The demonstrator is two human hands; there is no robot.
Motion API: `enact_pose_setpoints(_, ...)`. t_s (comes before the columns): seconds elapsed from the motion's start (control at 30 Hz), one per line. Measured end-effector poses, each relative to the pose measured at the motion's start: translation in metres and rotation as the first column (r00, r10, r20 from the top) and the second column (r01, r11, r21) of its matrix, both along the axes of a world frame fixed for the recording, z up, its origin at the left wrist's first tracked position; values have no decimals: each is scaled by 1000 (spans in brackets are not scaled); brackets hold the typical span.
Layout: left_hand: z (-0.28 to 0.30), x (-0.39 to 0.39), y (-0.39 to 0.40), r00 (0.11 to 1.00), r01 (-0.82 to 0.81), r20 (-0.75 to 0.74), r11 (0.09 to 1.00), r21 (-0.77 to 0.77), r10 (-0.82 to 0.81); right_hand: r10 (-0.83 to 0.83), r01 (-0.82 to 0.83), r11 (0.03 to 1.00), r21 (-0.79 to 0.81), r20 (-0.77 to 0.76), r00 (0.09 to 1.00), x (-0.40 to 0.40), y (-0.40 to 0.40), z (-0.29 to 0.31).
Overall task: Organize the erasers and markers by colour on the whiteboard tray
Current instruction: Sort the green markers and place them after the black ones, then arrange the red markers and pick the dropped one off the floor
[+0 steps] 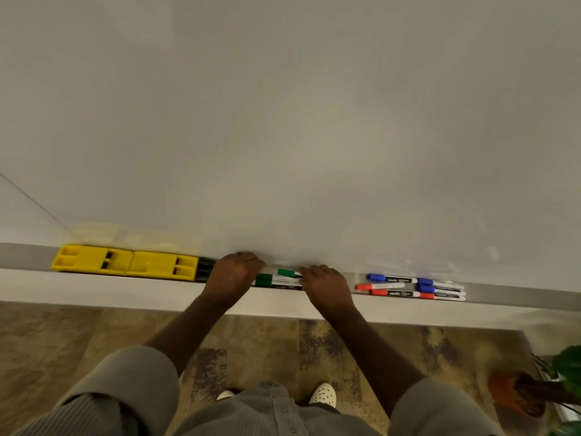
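Green-capped markers (278, 279) | smooth cylinders on metal tray (503, 294) | both hands' fingers curled on them

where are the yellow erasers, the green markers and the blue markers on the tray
yellow erasers (125, 262): head view, seam where the two bodies meet
green markers (285, 273): head view, cap of the rear one
blue markers (376, 277): head view, cap of the leftmost one

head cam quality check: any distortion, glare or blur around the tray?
Head view: wide-angle bend, so the tray slopes down to the right; soft, dim light with faint reflections of the yellow erasers and blue markers in the whiteboard; green markers slightly soft between the left hand and right hand; the plant at the corner is blurred.
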State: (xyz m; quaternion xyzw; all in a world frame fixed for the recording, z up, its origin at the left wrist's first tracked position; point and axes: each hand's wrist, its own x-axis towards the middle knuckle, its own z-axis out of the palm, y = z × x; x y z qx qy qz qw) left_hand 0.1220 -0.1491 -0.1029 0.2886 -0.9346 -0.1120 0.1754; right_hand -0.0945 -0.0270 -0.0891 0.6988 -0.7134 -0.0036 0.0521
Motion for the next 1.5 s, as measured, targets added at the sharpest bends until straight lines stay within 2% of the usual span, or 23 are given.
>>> enact_pose_setpoints(0.17,1,17,0,996,-53,-66,999,-8,52,10,-9,1000,22,-37,999,15,-20,-2)
enact_pose_setpoints(0.37,1,13,5,996,-52,-66,998,19,53,-17,19,999,-30,67,998,-5,1,-7)
enact_pose_setpoints(0.53,4,-24,17,994,0,-105,998,70,7,-24,28,999,-30,104,994,-45,32,-2)
enact_pose_setpoints(0.7,14,-97,46,988,91,-134,989,117,-75,-74,86,994,-61,178,981,-95,74,10)
enact_pose_setpoints(0.83,14,-164,75,982,191,-33,967,167,-188,-139,158,984,-84,199,970,-144,112,19)
enact_pose_setpoints(0.97,7,-224,104,968,211,91,957,199,-232,-199,216,974,-74,192,961,-195,149,16)
enact_pose_setpoints(1.1,-1,-266,125,957,132,235,978,163,-168,-321,335,942,-24,224,920,-243,176,5)
enact_pose_setpoints(1.2,-5,-282,133,954,63,284,989,137,-100,-351,367,930,-24,243,904,-280,195,-4)
enact_pose_setpoints(1.5,-2,-298,143,901,28,430,997,78,-59,-170,158,984,85,162,972,-341,208,-18)
